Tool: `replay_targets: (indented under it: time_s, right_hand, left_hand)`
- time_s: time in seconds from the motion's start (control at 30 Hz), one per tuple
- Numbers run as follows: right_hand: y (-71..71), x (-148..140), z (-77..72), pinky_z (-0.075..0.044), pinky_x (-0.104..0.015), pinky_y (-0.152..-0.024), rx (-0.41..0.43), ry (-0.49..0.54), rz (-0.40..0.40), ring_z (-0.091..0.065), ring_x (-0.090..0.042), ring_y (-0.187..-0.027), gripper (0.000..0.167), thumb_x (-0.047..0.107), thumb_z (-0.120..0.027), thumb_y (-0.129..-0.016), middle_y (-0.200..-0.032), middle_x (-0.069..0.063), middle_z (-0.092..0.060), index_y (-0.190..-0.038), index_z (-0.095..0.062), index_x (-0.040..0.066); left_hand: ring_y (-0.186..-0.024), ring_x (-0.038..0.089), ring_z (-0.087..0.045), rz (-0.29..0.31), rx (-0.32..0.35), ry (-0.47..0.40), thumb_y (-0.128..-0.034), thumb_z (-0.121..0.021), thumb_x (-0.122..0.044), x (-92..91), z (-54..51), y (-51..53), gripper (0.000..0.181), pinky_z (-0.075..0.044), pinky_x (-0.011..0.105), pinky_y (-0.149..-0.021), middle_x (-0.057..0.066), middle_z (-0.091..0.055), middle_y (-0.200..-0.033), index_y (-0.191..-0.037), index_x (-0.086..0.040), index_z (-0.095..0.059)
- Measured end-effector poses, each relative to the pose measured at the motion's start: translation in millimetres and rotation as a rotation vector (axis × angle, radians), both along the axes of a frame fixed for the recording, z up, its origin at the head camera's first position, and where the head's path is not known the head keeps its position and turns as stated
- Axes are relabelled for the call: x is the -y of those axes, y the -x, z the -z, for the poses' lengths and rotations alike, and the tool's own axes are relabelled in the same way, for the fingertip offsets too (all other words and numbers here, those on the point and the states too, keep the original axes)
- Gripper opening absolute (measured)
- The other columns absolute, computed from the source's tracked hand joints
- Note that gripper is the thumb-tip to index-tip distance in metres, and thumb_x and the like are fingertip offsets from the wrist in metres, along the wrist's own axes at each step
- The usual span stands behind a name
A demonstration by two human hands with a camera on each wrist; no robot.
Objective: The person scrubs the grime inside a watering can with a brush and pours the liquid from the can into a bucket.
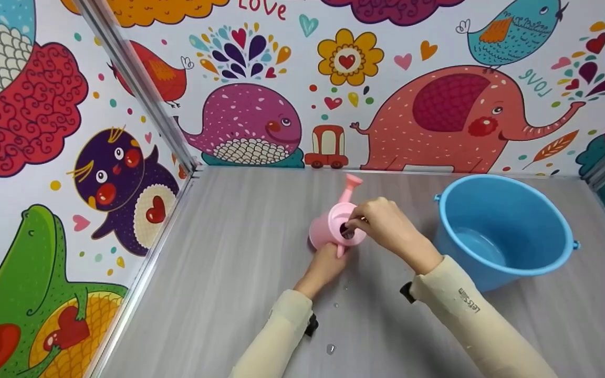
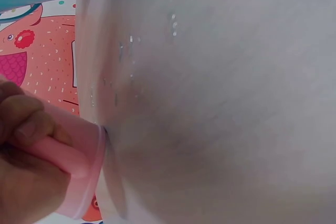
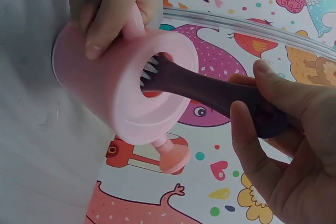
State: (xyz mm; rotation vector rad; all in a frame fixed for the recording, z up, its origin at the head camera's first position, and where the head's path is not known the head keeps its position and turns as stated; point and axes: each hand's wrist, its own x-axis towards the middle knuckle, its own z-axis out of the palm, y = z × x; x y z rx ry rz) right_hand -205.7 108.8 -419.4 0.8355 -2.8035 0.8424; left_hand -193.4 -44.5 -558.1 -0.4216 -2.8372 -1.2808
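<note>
A pink watering can (image 1: 325, 232) stands tilted on the grey table, its coral spout (image 1: 351, 185) pointing away from me. My left hand (image 1: 326, 268) grips the can's handle, its fingers wrapped round it in the left wrist view. In my right hand (image 1: 386, 223) is a dark-handled brush (image 3: 205, 88), pinched between thumb and fingers. The brush's pale bristles (image 3: 149, 69) reach into the can's round top opening; the part deeper inside is hidden. From the head view, the brush is mostly covered by my right hand.
A blue bucket (image 1: 455, 260) stands at the right, close to my right forearm. Water drops (image 1: 331, 348) lie on the table (image 1: 218, 273) in front of the can. Printed panels (image 1: 281, 47) with cartoon animals rise at the back and left, joined by a metal rail (image 1: 139, 84).
</note>
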Motion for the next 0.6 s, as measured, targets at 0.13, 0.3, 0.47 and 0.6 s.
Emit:
replay_targets:
  time_s: [0.13, 0.3, 0.47, 0.6]
  right_hand:
    - [0.2, 0, 3.3, -0.059, -0.034, -0.067, 0.011, 0.02, 0.007, -0.07, -0.017, -0.07, 0.009, 0.012, -0.077, -0.085, -0.08, -0.007, -0.075, -0.09, -0.079, 0.004]
    - [-0.6, 2, 12.7, -0.058, -0.031, -0.063, 0.054, 0.034, 0.023, -0.065, -0.013, -0.065, 0.009, 0.012, -0.076, -0.086, -0.08, -0.007, -0.075, -0.09, -0.079, 0.005]
    - [-2.7, 4, 26.2, -0.057, -0.028, -0.061, 0.13, 0.029, 0.033, -0.062, -0.011, -0.063, 0.01, 0.012, -0.076, -0.086, -0.083, -0.007, -0.075, -0.093, -0.079, 0.006]
    - [-3.6, 3, 30.0, -0.057, -0.029, -0.063, 0.143, 0.041, 0.015, -0.064, -0.011, -0.066, 0.011, 0.012, -0.074, -0.088, -0.087, -0.007, -0.076, -0.095, -0.079, 0.006]
  left_hand:
    - [-0.06, 0.009, -0.04, -0.003, 0.018, -0.015, -0.0971, -0.057, -0.013, 0.5, -1.3, -0.4, 0.02, -0.033, 0.023, -0.056, -0.006, -0.042, -0.065, -0.081, -0.003, -0.063]
    - [-0.06, 0.011, -0.04, 0.005, -0.011, -0.013, -0.0958, -0.055, -0.008, 0.8, -2.8, -0.5, 0.018, -0.033, 0.023, -0.056, -0.005, -0.043, -0.064, -0.083, 0.0, -0.065]
    - [-0.06, 0.011, -0.04, -0.004, -0.01, 0.002, -0.0943, -0.056, -0.008, 0.7, -2.6, -2.1, 0.016, -0.035, 0.024, -0.056, -0.003, -0.047, -0.064, -0.085, 0.0, -0.066]
    - [-0.057, 0.01, -0.039, -0.023, 0.027, 0.001, -0.0954, -0.056, -0.011, 0.1, -3.8, -2.8, 0.021, -0.033, 0.024, -0.054, -0.006, -0.043, -0.062, -0.076, -0.004, -0.062]
